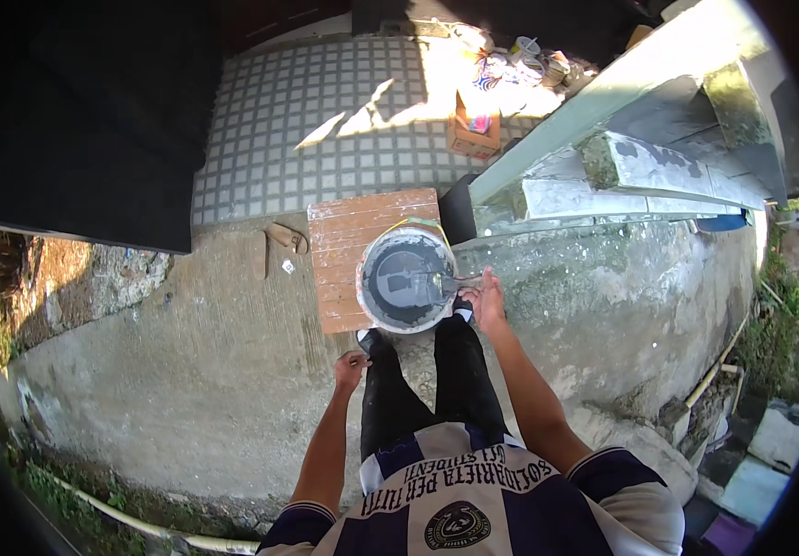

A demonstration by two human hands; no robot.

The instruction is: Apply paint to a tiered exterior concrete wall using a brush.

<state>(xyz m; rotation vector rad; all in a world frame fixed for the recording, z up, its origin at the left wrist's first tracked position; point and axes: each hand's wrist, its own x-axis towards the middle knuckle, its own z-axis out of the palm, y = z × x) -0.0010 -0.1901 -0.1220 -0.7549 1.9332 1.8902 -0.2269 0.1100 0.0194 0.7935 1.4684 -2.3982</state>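
Grey mix (pixel 401 266) inside the bucket (pixel 406 327), right fingers (pixel 487 289) curled round a tool handle (pixel 463 282), left fingers (pixel 353 360), hold unclear

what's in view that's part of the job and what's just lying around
Likely part of the job:
bucket
grey mix inside it
handled tool in the right hand
brown board that the bucket overlaps

Seemingly just lying about:
sandal
small white scrap
cardboard box
pile of odds and ends
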